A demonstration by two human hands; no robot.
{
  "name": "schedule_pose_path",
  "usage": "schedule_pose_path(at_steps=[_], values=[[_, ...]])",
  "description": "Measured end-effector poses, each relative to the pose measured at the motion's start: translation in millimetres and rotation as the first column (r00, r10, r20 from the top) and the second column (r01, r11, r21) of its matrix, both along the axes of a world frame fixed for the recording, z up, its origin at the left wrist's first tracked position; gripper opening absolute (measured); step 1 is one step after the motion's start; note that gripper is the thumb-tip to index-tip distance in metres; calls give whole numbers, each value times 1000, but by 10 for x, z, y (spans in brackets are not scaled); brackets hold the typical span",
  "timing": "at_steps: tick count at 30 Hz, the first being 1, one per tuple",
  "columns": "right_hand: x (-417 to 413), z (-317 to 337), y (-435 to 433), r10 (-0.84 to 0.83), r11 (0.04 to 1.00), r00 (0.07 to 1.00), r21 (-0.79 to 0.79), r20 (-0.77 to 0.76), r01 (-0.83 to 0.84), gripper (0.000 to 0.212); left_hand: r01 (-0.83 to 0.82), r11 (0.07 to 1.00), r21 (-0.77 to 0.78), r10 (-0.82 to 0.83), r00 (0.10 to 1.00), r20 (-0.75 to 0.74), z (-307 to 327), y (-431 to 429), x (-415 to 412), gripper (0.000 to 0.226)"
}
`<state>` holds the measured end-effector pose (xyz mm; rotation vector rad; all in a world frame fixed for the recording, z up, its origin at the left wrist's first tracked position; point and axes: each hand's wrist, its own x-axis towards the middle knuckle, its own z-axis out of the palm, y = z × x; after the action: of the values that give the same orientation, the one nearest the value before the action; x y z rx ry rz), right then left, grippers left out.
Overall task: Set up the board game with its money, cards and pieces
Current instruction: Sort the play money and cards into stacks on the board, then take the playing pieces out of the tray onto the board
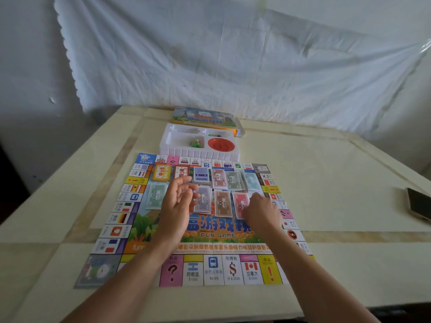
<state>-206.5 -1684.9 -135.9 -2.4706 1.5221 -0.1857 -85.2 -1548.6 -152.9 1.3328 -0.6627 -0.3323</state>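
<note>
- Board [221, 235] flat on the surface [326, 178], just left of centre.
- Left part of its middle: green notes [155, 197], with yellow cards [161, 172] just beyond them.
- Left grip [177, 201] raised over the board, fingers loosely spread, holding nothing.
- Between the grips, near row: purple notes [203, 202], brown notes [223, 203], red notes [239, 202]; blue cards [201, 175] and more note piles in the far row.
- Beyond the board's far edge: white tray [186, 153] with green pieces [194, 142] and a red disc [221, 144]; box [205, 117] behind it.
- Right grip [261, 210] palm down over the right edge of the red notes; fingers hidden, so cannot tell whether anything is pinched.
- Far right: phone [419, 203] near the surface's edge.
</note>
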Motion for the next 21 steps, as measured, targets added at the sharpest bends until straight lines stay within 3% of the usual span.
schedule_pose_path(at_steps=[2,5,9,13,16,21], values=[[-1,71,-9,21,997,999,-79,-27,-23,8,-13,1000,-4,13,1000,-6,79,-3,32,20],[109,300,-130,88,986,992,-152,86,-75,16,-6,1000,16,6,999,41,288,-28,186,18],[566,617,-387,236,966,946,-157,220,-205,23,-26,970,240,-4,992,123,449,-199,781,18],[1185,723,-594,299,954,925,-73,232,-290,21,-81,911,404,-25,968,251,508,-433,1358,29],[1725,621,-804,316,948,926,-34,209,-316,23,-89,833,546,-166,902,399,516,-694,1678,37],[2350,436,-1046,321,947,942,-51,96,-317,18,-133,730,670,-327,794,513,359,-1097,2024,39]])
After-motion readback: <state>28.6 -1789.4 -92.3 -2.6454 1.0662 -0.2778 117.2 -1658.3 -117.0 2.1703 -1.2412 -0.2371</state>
